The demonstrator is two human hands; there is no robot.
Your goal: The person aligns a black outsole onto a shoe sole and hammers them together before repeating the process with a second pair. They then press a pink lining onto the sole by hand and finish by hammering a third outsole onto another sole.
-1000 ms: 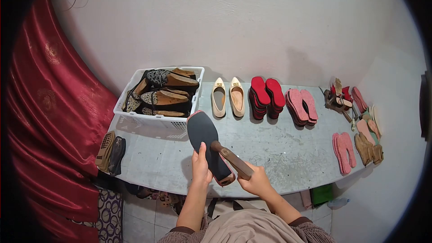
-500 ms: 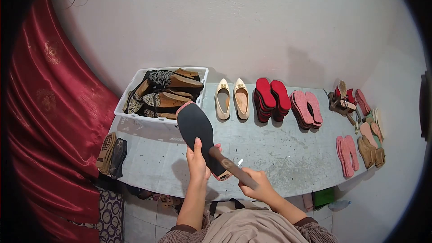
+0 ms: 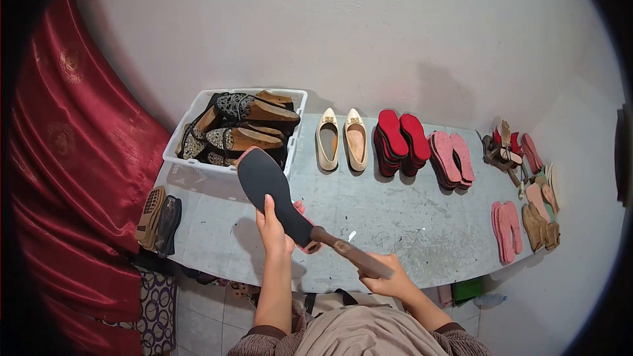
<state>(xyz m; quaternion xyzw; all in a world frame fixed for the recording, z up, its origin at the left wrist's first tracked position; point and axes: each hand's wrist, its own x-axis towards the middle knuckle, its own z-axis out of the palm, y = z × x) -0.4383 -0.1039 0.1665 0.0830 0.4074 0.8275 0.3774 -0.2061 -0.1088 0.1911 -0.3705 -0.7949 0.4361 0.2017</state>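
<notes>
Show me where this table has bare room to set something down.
Widest on the table: between the red stacks, the right hand and the nearer pink pair, bar small scraps. Smaller: between the crate, dark soles and near edge. Crowded: the table's far side and around the brown pieces.

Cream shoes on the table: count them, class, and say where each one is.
2: the left shoe beside the white crate, the right shoe nearer the red stack.

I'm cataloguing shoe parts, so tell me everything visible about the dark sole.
The sole is long and waisted, its smooth-looking dark face toward the camera, its edge pinkish. The left hand holds it aslant above the table, thumb on that face. The tool in the right hand overlaps its lower end; contact is unclear.
</notes>
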